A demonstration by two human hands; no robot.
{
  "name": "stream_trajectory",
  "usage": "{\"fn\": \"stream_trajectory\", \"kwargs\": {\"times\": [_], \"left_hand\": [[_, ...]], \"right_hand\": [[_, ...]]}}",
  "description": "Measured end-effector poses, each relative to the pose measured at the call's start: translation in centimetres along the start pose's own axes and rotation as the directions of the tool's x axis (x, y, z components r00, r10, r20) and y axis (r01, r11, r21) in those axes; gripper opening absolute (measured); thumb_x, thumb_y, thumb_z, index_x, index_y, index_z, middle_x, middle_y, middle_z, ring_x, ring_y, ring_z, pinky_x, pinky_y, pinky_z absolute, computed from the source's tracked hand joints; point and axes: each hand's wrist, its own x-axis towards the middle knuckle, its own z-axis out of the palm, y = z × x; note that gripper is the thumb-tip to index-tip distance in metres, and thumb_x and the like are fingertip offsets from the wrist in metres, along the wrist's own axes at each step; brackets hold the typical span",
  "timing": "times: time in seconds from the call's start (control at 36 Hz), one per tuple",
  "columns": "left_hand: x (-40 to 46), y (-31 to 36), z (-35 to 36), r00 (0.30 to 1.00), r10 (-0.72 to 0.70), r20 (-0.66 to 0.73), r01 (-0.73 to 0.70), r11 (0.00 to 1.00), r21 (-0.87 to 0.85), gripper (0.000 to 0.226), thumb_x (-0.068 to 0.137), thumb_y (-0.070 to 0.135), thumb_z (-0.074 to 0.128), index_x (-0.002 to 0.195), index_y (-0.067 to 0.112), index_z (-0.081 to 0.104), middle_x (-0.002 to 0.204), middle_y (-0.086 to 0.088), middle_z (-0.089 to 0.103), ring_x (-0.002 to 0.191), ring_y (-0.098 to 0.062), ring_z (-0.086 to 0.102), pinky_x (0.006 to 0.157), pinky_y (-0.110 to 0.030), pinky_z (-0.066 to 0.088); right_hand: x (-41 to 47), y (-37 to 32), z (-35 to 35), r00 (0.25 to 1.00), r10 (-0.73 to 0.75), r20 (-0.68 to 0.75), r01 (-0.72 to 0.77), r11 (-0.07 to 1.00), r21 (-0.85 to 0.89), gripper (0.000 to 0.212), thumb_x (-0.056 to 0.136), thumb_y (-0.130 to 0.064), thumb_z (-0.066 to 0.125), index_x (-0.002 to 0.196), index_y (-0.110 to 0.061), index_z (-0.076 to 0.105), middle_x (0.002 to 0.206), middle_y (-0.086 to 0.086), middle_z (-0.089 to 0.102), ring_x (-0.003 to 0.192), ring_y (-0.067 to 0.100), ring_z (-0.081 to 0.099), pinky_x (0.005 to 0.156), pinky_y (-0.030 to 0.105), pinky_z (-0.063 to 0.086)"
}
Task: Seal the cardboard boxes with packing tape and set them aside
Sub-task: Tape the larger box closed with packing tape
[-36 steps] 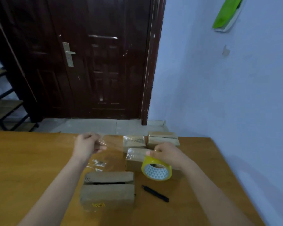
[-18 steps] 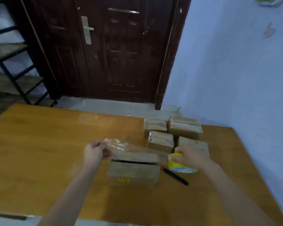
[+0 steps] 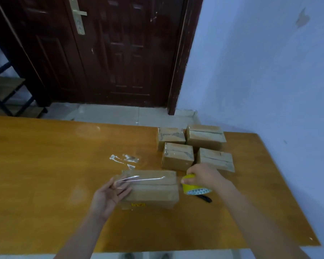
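Lying lengthwise between the hands, the cardboard box [image 3: 150,189] has clear tape [image 3: 140,179] along its seam, the left hand [image 3: 108,198] pressing flat-fingered at one end, the right hand [image 3: 204,177] gripping the yellow tape roll [image 3: 192,186] at the other.

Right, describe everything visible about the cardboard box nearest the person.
The brown rectangular cardboard box lies flat on the orange wooden table, long side facing the camera. A strip of clear packing tape runs along its top seam, glinting. A small yellow mark shows low on the front face. The left hand presses straight fingers on its left end; the yellow tape roll, gripped by the right hand, sits at its right end.
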Motion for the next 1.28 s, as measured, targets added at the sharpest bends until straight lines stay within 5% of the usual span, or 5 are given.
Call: {"fn": "stream_trajectory", "kwargs": {"times": [0.14,0.31,0.53,0.75,1.28], "left_hand": [[-0.1,0.2,0.1,1.000,0.006,-0.008,-0.007,1.000,-0.005,0.074,0.032,0.028,0.098,0.085,-0.001,0.056,0.110,-0.030,0.065,0.103,-0.044,0.064,0.072,-0.052,0.058],[-0.4,0.2,0.8,0.995,0.031,-0.093,-0.029,0.999,0.017,0.023,0.077,0.021,0.062,0.083,0.005,0.047,0.119,-0.029,0.061,0.104,-0.040,0.064,0.077,-0.051,0.057],[-0.3,0.0,0.7,0.987,0.084,-0.137,-0.075,0.995,0.067,0.016,0.093,0.014,0.049,0.079,0.006,0.047,0.112,-0.024,0.067,0.104,-0.036,0.065,0.079,-0.053,0.055],[-1.4,1.7,1.5,0.877,0.446,-0.180,-0.156,0.618,0.771,0.029,0.094,0.009,0.057,0.071,-0.008,0.057,0.062,-0.008,0.061,0.066,-0.024,0.057,0.057,-0.032,0.044],[1.0,0.6,-0.5,0.918,0.099,-0.385,0.252,0.604,0.756,0.028,0.099,0.028,0.050,0.085,0.004,0.057,0.078,-0.011,0.058,0.061,-0.025,0.049,0.060,-0.033,0.040]], "right_hand": [[1.5,-0.2,0.9,0.999,0.018,0.050,-0.019,1.000,0.013,0.037,0.084,-0.059,0.056,0.068,-0.026,0.053,0.067,-0.007,0.051,0.062,0.010,0.049,0.052,0.025,0.034],[2.7,0.1,2.0,0.997,0.037,0.069,-0.039,0.999,0.028,0.036,0.085,-0.056,0.057,0.063,-0.029,0.047,0.065,-0.009,0.049,0.059,0.007,0.046,0.053,0.023,0.033],[3.9,0.5,4.4,0.992,0.040,0.117,-0.055,0.991,0.126,0.029,0.088,-0.053,0.055,0.070,-0.032,0.048,0.072,-0.011,0.050,0.067,0.006,0.049,0.058,0.023,0.036],[4.1,0.7,4.8,0.988,0.060,0.145,-0.083,0.984,0.156,0.027,0.089,-0.054,0.053,0.083,-0.028,0.058,0.080,-0.009,0.057,0.073,0.007,0.054,0.060,0.021,0.037],[4.1,0.8,5.2,0.988,0.078,0.132,-0.108,0.965,0.238,0.027,0.087,-0.055,0.055,0.083,-0.029,0.058,0.081,-0.009,0.058,0.075,0.008,0.056,0.063,0.023,0.040]]}}
